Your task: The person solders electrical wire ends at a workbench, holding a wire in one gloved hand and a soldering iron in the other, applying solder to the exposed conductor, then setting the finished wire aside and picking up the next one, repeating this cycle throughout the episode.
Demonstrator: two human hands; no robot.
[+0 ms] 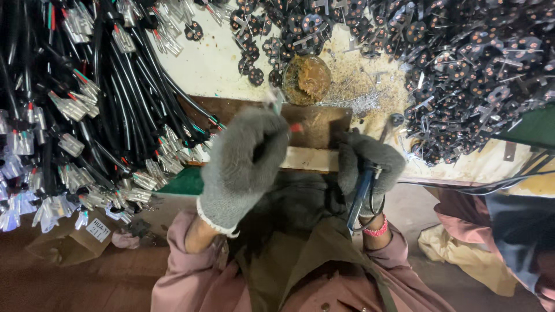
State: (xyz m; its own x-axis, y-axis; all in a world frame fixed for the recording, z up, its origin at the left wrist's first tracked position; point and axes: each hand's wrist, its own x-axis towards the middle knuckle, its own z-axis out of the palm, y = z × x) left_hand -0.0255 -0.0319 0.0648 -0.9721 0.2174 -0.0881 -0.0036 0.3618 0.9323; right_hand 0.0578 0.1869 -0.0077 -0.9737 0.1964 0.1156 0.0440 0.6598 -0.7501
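Both my hands wear grey knitted gloves. My left hand (pixel 243 164) is closed around a small part with red and clear tips that pokes out above the wooden block (pixel 315 124). My right hand (pixel 370 162) grips a blue-handled soldering iron (pixel 361 193), its handle pointing down toward me and its tip hidden behind the glove. A pale strip (pixel 306 159) lies across the block between the two hands. Just beyond the block sits a round tin of brown paste (pixel 306 80).
A thick bundle of black cables with clear-sleeved metal terminals (pixel 87 115) fills the left side. A large heap of small black round parts with metal pins (pixel 462 63) covers the upper right. Metal shavings (pixel 364 86) litter the white bench. A cardboard box (pixel 75 240) sits lower left.
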